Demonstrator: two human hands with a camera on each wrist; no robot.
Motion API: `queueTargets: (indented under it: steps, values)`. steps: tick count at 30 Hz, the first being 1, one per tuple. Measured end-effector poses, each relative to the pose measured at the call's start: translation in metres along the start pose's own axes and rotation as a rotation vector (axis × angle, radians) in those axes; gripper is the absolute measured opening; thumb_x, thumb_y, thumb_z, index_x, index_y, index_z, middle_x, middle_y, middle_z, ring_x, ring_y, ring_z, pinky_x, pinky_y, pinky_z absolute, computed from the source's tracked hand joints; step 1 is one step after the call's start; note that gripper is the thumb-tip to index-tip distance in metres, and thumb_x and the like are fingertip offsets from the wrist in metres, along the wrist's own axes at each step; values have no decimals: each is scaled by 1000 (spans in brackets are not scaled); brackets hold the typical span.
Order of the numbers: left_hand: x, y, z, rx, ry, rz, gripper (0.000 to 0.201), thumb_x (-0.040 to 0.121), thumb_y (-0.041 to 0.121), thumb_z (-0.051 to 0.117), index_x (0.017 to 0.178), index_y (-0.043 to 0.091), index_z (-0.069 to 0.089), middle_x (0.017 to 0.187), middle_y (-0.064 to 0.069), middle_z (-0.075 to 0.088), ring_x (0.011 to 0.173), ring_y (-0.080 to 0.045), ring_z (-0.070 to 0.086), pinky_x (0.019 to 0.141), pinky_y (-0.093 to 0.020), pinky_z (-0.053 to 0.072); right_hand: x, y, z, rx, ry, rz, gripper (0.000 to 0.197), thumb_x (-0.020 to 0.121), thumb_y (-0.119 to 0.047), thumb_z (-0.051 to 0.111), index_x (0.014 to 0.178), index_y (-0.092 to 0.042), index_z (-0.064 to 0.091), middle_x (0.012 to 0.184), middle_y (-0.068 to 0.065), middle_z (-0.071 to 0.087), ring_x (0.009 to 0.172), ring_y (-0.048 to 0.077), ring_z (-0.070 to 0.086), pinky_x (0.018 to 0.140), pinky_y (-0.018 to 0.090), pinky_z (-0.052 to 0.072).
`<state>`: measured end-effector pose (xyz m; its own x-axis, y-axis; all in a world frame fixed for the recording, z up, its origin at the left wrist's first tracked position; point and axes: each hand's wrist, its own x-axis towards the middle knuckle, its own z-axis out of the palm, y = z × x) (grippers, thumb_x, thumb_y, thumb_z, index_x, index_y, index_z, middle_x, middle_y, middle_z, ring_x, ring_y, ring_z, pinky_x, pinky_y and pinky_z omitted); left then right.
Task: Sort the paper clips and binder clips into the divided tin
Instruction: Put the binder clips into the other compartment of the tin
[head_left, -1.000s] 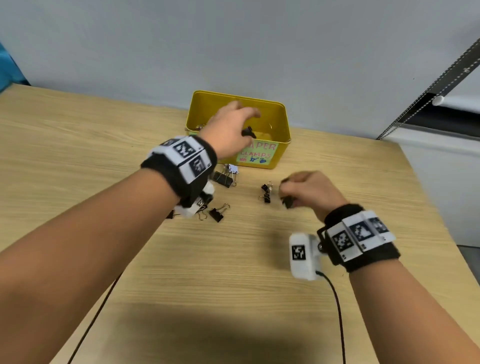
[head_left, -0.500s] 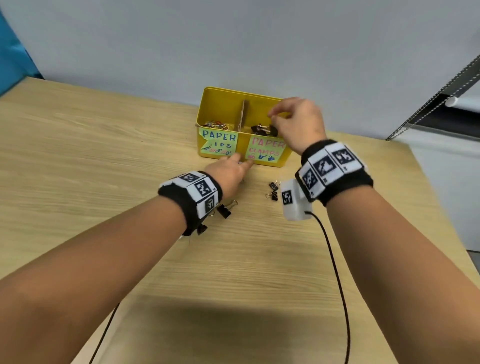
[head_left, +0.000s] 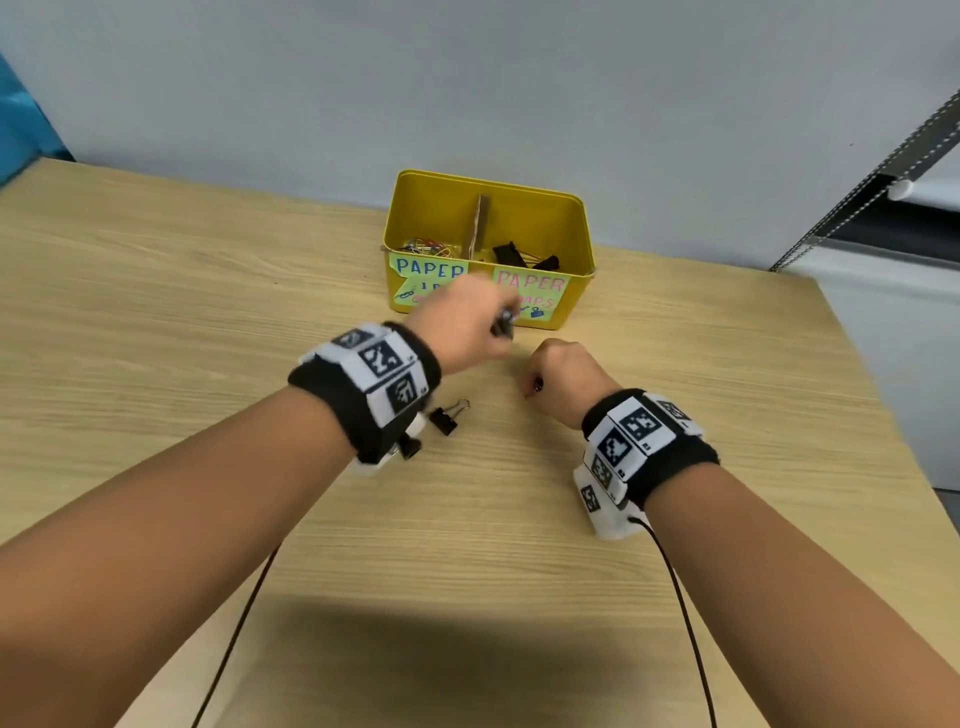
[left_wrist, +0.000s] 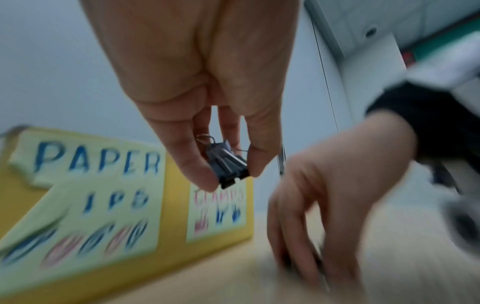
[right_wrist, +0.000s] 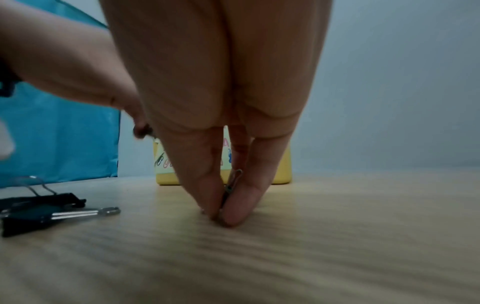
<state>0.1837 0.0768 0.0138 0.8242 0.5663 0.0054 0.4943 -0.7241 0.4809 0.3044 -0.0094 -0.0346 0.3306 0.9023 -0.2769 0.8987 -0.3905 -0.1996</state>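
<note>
A yellow divided tin (head_left: 576, 228) stands at the table's far edge, with coloured paper clips (head_left: 426, 247) in its left half and black binder clips (head_left: 524, 257) in its right half. My left hand (head_left: 467, 322) hovers just before the tin and pinches a black binder clip (left_wrist: 228, 164) between thumb and fingers. My right hand (head_left: 561, 374) is down on the table, its fingertips (right_wrist: 205, 189) pinching a small binder clip (right_wrist: 231, 185). Another black binder clip (head_left: 447, 418) lies loose by my left wrist.
The wooden table (head_left: 156, 312) runs to a grey wall behind the tin. Two black cables (head_left: 685, 623) trail from the wrist cameras toward me. A blue object (right_wrist: 59, 133) stands off to the left. A metal rail (head_left: 857, 187) slants at the right.
My right hand has come back from over the tin's right half down to the table and taken a clip. My left hand has risen from the table with a binder clip.
</note>
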Motion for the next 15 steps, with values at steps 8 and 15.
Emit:
queueTargets:
  steps: [8,15]
  values:
    - [65,13,-48,46,56,22,42,82,34,61,123,27,55,126,-5,61,118,-25,53,99,-37,43,-19,-7,-50,442,320,-11,11,70,-3,69,79,-5,74,97,11,68,87,19,60,88,34,52]
    - [20,-22,-58,58,22,-57,53,84,39,58,134,33,42,140,-5,43,129,-25,39,108,-46,34,18,-20,-111,328,565,2,22,83,-14,62,103,-14,71,121,7,62,107,22,60,95,27,44]
